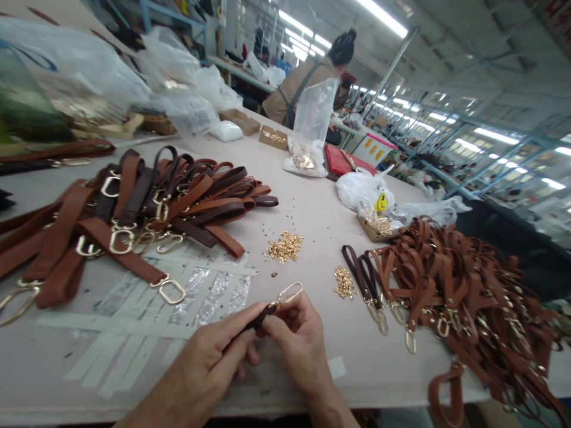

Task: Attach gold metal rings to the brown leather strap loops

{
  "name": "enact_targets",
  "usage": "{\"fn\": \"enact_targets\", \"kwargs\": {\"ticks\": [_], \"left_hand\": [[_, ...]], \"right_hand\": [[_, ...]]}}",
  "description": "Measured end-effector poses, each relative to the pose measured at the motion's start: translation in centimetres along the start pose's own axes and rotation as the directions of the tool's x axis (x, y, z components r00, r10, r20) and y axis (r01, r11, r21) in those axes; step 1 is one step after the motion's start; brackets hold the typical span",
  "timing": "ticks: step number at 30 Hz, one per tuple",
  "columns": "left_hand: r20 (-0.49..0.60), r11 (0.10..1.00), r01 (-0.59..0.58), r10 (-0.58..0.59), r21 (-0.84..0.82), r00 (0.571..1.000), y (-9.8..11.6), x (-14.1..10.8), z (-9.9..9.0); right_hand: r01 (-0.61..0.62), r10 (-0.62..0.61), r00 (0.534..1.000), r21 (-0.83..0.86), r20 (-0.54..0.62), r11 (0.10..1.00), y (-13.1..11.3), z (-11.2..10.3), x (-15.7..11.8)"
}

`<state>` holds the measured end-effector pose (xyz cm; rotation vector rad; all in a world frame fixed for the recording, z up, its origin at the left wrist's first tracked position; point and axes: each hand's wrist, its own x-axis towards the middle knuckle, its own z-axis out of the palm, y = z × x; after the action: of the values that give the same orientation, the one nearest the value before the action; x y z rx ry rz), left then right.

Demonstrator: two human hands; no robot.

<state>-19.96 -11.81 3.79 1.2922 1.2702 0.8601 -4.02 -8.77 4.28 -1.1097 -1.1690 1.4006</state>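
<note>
A dark brown leather strap (pixel 257 319) with a gold oval ring (pixel 290 292) at its end is held between my two hands over the front of the table. My left hand (pixel 209 356) is closed around the strap's length, and most of the strap is hidden in it. The fingers of my right hand (pixel 298 333) pinch the strap's end just below the ring. Just beyond lies a heap of small gold metal fittings (pixel 285 246), with a smaller gold pile (pixel 344 282) to its right.
Brown and dark straps with gold rings (pixel 129 208) heap up on the left; a larger pile of brown straps (pixel 446 279) covers the right. Strips of tape (pixel 134 321) cross the tabletop. Behind are plastic bags (pixel 363 189), a small cardboard box (pixel 273 138) and a person (pixel 307 83).
</note>
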Motion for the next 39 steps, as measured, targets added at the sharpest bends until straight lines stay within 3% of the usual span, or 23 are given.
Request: {"fn": "enact_targets", "kwargs": {"ticks": [2,3,4,6,8,10,12,15,19,21,23,26,28,30,33,36,39], "left_hand": [[-0.002,0.997,0.061,-0.061,-0.056,0.998,0.4,0.3,0.4],[-0.010,0.993,0.089,-0.090,-0.072,0.996,0.6,0.4,0.5],[-0.020,0.990,0.113,-0.115,-0.085,0.993,0.9,0.6,0.6],[-0.041,0.981,0.153,-0.159,-0.120,0.986,1.1,0.8,0.4],[-0.056,0.962,0.195,-0.209,-0.190,0.976,1.0,1.0,0.2],[-0.050,0.936,0.228,-0.250,-0.267,0.967,0.8,1.1,0.1],[-0.016,0.918,0.241,-0.259,-0.315,0.966,0.7,1.1,0.1],[0.038,0.909,0.260,-0.262,-0.327,0.964,1.1,1.2,0.3],[0.058,0.880,0.246,-0.243,-0.407,0.968,1.8,1.3,0.5],[0.049,0.876,0.230,-0.232,-0.423,0.971,1.8,1.3,0.6],[0.044,0.887,0.210,-0.211,-0.411,0.976,1.5,1.3,0.6],[0.035,0.904,0.170,-0.170,-0.392,0.985,1.1,1.3,0.6],[0.016,0.914,0.157,-0.163,-0.374,0.987,1.1,1.3,0.6],[-0.012,0.933,0.141,-0.154,-0.331,0.988,1.2,1.3,0.5],[-0.053,0.965,0.084,-0.100,-0.250,0.994,1.3,1.2,0.5],[-0.110,0.988,-0.004,-0.013,-0.154,0.994,1.0,1.2,0.5],[-0.165,0.997,-0.064,0.058,-0.033,0.985,0.6,1.1,0.5]], "right_hand": [[0.085,-0.090,0.996,-0.254,-0.007,0.963,-0.7,-2.1,0.5],[0.144,-0.165,0.986,-0.421,-0.014,0.896,-1.0,-3.6,0.8],[0.189,-0.244,0.970,-0.588,-0.014,0.787,-1.2,-5.3,1.2],[0.207,-0.355,0.934,-0.849,0.024,0.486,-1.5,-8.8,2.1],[0.167,-0.383,0.919,-0.973,0.096,0.158,-1.6,-11.7,2.9],[0.149,-0.360,0.918,-0.986,0.164,-0.069,-1.5,-13.3,3.4],[0.176,-0.328,0.919,-0.973,0.217,-0.150,-1.4,-13.8,3.6],[0.225,-0.299,0.916,-0.960,0.266,-0.165,-1.3,-13.5,3.8],[0.258,-0.298,0.894,-0.929,0.334,-0.266,-1.1,-14.0,4.3],[0.278,-0.313,0.886,-0.932,0.342,-0.231,-0.8,-14.5,4.6],[0.296,-0.343,0.886,-0.950,0.312,-0.100,-0.6,-14.5,4.7],[0.277,-0.355,0.919,-0.920,0.170,0.278,-0.3,-12.7,4.0],[0.248,-0.298,0.951,-0.780,0.083,0.575,-0.1,-10.3,2.8],[0.245,-0.251,0.965,-0.600,0.075,0.762,0.1,-7.4,1.4],[0.336,-0.291,0.942,-0.487,0.167,0.806,0.5,-3.7,-0.1],[0.472,-0.398,0.881,-0.507,0.255,0.721,0.9,-1.7,-0.6],[0.562,-0.490,0.822,-0.551,0.290,0.617,0.9,-1.3,-0.4]]}}
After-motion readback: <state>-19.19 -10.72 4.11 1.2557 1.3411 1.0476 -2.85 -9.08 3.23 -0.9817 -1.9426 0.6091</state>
